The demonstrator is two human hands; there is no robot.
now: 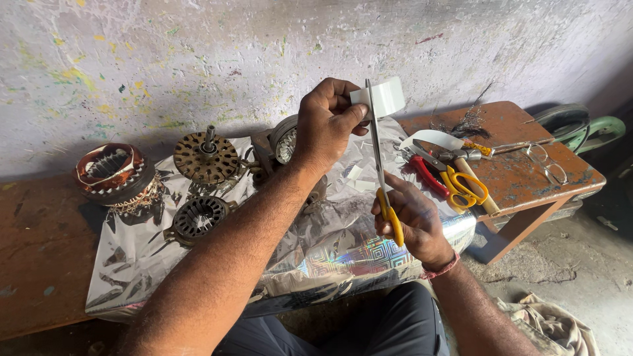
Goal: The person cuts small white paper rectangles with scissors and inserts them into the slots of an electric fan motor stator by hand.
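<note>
The left hand (328, 122) is raised in front of the wall, fingers pinched shut on a curled strip of white insulating paper (381, 97) whose free end bows off to the right. Just below and right of it, the right hand (412, 221) is closed around the yellow handles of a pair of scissors (381, 165). Their long blades run almost straight up, meeting the strip's near edge right beside the left thumb, over the shiny foil sheet (343, 244).

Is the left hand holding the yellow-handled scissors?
No, the left hand pinches a strip of white film, while the right hand grips the yellow-handled scissors cutting it.
</note>
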